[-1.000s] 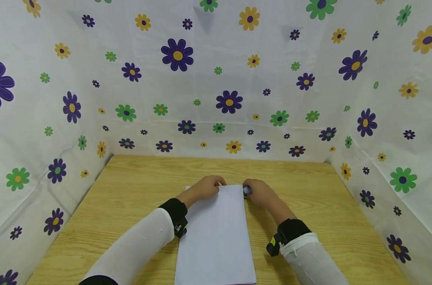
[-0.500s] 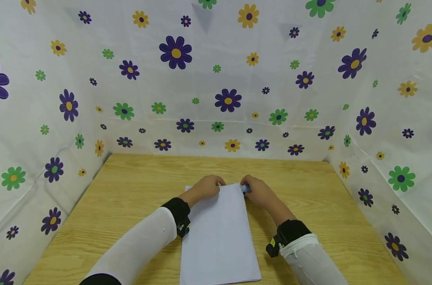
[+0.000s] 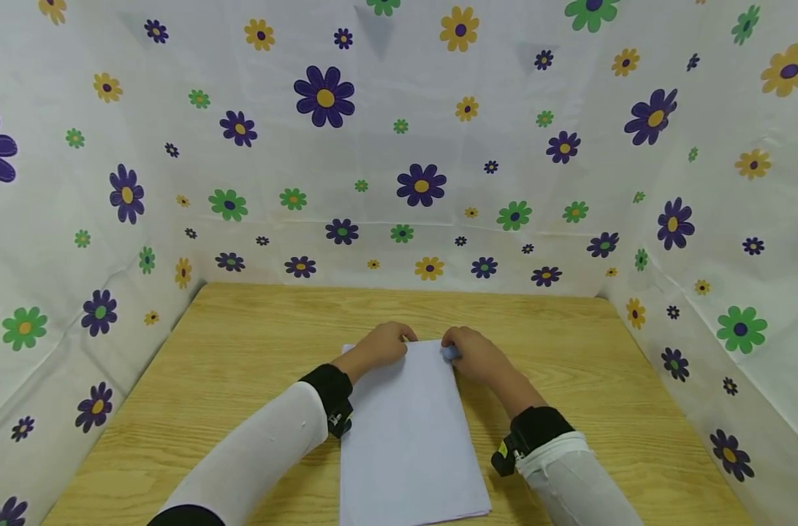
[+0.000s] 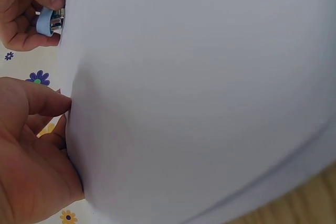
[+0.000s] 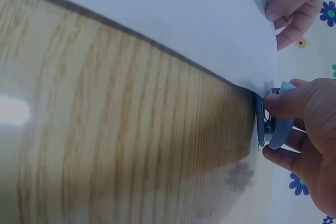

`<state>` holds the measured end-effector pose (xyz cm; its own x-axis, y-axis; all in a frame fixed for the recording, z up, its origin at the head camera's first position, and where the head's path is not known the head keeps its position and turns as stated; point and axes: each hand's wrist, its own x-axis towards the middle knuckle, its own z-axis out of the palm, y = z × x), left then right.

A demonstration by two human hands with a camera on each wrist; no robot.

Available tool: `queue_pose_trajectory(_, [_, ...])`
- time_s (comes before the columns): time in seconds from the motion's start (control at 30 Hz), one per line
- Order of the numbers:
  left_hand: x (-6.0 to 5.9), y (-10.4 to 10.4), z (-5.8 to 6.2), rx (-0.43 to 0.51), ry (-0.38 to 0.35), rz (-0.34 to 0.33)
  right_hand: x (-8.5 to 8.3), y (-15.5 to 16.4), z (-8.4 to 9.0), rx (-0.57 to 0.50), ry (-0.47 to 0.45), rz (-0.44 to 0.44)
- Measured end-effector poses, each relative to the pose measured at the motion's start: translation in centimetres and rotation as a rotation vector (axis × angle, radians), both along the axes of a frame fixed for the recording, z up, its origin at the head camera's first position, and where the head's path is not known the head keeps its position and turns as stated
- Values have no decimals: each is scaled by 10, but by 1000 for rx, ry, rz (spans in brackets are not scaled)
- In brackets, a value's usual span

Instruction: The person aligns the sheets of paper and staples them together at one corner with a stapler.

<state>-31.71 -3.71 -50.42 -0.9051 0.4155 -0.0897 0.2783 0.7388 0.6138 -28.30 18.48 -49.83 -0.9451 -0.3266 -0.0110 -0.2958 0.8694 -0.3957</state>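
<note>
White sheets of paper (image 3: 405, 431), in a stack, lie on the wooden table with their far edge slightly raised. My left hand (image 3: 381, 346) pinches that far edge near its middle; in the right wrist view its thumb (image 5: 281, 8) lies on top of the sheets. At the far right corner, my right hand (image 3: 481, 356) holds a small light-blue stapler (image 5: 282, 124) between thumb and fingers. The stapler's mouth is at the paper's corner, seen from the side in the right wrist view. In the left wrist view, the stapler (image 4: 45, 22) shows metal parts against the paper edge.
The wooden table (image 3: 254, 329) stretches out on both sides of the paper. Flower-printed white cloth (image 3: 373, 146) encloses the table at the back, left and right. Black straps with cameras sit on both wrists.
The stapler and right hand have shifted slightly left, onto the paper's corner. The near end of the paper has swung to the right. The left hand keeps its pinch, almost unmoved.
</note>
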Motion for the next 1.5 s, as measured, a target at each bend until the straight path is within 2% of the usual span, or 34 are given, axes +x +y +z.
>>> queue_pose_trajectory(0.2, [0,1,0,30,-33,-38,1,-2,-2,31,-3,-26])
queue_pose_trajectory(0.47, [0,1,1,50,-26,-54,-3,-5,-9,-4,-9,27])
queue_pose_trajectory(0.73, [-1,3,-6,28,25,-67,-1,-7,-13,47,58,50])
queue_pose_trajectory(0.87, [1,-9,-2,-44,25,-54,0,-7,-15,68,113,63])
queue_pose_trajectory(1.0, [1,-34,5,-96,-1,-29,0,-9,-18,80,128,51])
queue_pose_trajectory(1.13, [-3,-66,9,-86,-64,25,1,-9,-18,73,137,29])
queue_pose_trajectory(1.27, [0,-92,9,9,-192,137,2,-9,-17,69,145,14])
queue_pose_trajectory(1.4, [16,-105,11,208,-404,263,3,-10,-16,72,132,10])
queue_pose_trajectory(1.5, [35,-107,15,323,-525,299,4,-11,-17,78,127,8])
